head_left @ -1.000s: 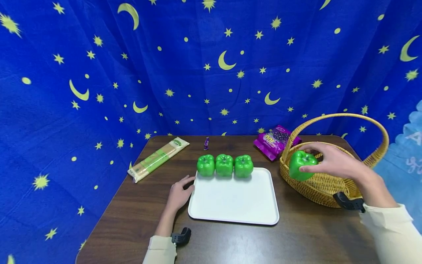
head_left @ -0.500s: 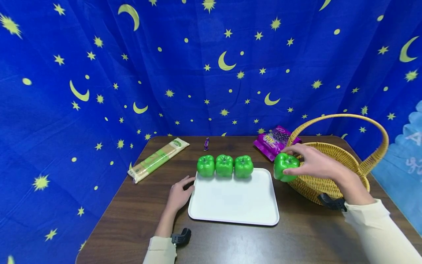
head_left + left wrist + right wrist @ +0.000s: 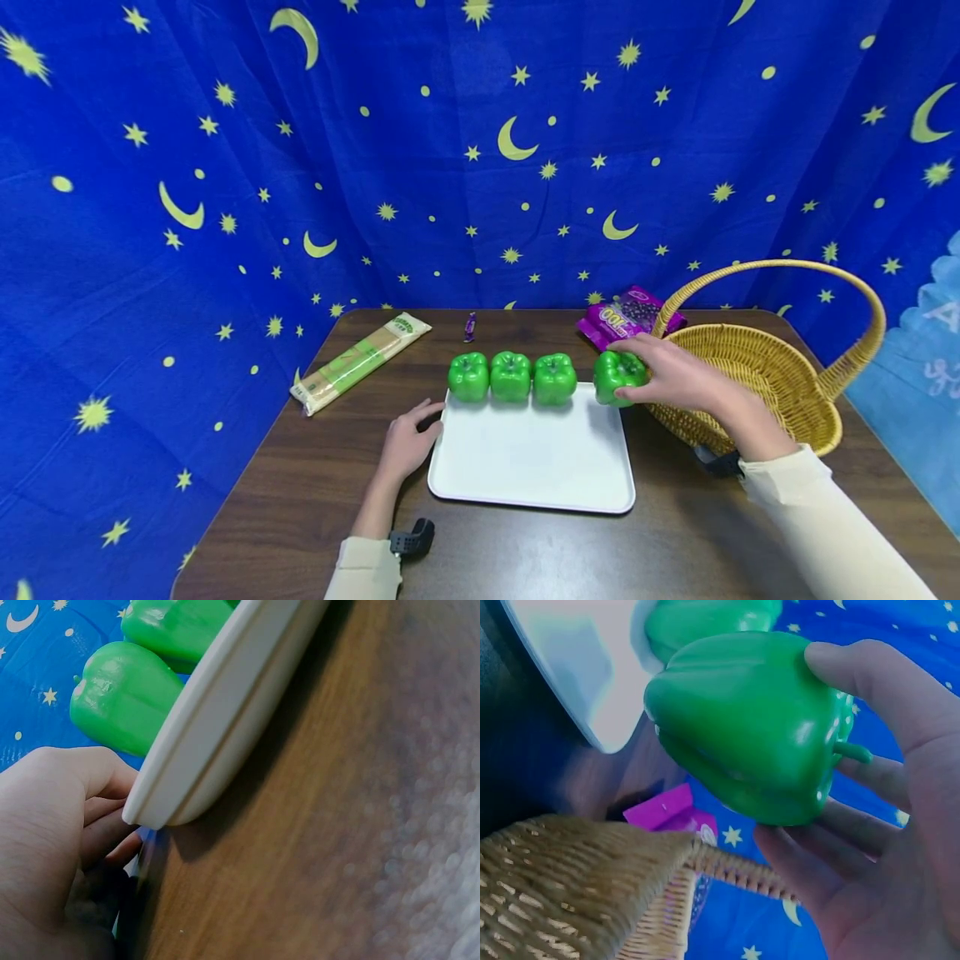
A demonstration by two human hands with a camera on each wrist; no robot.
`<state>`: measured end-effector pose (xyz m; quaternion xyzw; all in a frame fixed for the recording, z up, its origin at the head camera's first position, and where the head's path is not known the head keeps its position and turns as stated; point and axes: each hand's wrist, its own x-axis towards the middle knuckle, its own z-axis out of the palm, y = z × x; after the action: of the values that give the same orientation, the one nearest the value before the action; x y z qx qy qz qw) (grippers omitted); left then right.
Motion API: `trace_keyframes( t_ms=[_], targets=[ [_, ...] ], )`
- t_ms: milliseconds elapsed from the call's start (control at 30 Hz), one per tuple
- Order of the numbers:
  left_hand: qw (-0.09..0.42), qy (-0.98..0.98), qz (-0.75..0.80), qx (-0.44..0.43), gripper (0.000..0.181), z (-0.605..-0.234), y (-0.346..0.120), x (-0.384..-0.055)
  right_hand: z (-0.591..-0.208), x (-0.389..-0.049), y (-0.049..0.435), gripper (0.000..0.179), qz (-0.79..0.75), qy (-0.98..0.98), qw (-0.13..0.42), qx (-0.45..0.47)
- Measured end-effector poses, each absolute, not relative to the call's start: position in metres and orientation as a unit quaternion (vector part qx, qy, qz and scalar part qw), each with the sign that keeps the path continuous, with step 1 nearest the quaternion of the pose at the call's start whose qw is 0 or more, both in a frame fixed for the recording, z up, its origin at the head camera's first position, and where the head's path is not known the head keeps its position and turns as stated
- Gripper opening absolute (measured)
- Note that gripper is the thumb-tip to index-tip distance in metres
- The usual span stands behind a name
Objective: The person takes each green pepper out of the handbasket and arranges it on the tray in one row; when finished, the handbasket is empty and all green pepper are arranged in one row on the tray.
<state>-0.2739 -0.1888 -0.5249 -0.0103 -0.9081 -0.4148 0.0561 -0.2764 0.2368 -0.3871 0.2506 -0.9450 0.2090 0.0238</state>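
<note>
My right hand [image 3: 675,379] grips a green bell pepper [image 3: 617,375] between thumb and fingers, over the far right corner of a white tray [image 3: 528,462]. The right wrist view shows this pepper [image 3: 739,724] held near its stem end, the stem pointing toward the palm. Three more green bell peppers, the left one [image 3: 468,377], the middle one [image 3: 510,377] and the right one [image 3: 554,378], stand in a row along the tray's far edge. At the tray's left edge rests my left hand [image 3: 407,442], its fingertips touching the rim [image 3: 161,791] in the left wrist view.
A wicker basket [image 3: 813,412] with a tall handle stands to the right, under my right forearm. Behind it lies a purple snack bag [image 3: 626,312]. A small purple wrapped candy [image 3: 470,327] lies at the back, and a long noodle packet [image 3: 360,362] at the back left.
My right hand has carried the pepper left, from above the basket to the tray's far right corner. The basket has shifted slightly left. My left hand has stayed still.
</note>
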Motion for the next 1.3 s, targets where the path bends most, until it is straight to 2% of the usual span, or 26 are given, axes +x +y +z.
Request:
trace_keyframes(
  t_ms=[633, 1300],
  targets=[
    [0.057, -0.908, -0.415, -0.017, 0.033, -0.525, -0.189, -0.273, -0.412, -0.292, 0.212, 0.072, 0.123, -0.961, 0.020, 0.249],
    [0.058, -0.907, -0.416, -0.017, 0.033, -0.521, -0.188, -0.271, -0.423, -0.302, 0.206, 0.076, 0.155, -0.960, 0.003, 0.233]
  ],
)
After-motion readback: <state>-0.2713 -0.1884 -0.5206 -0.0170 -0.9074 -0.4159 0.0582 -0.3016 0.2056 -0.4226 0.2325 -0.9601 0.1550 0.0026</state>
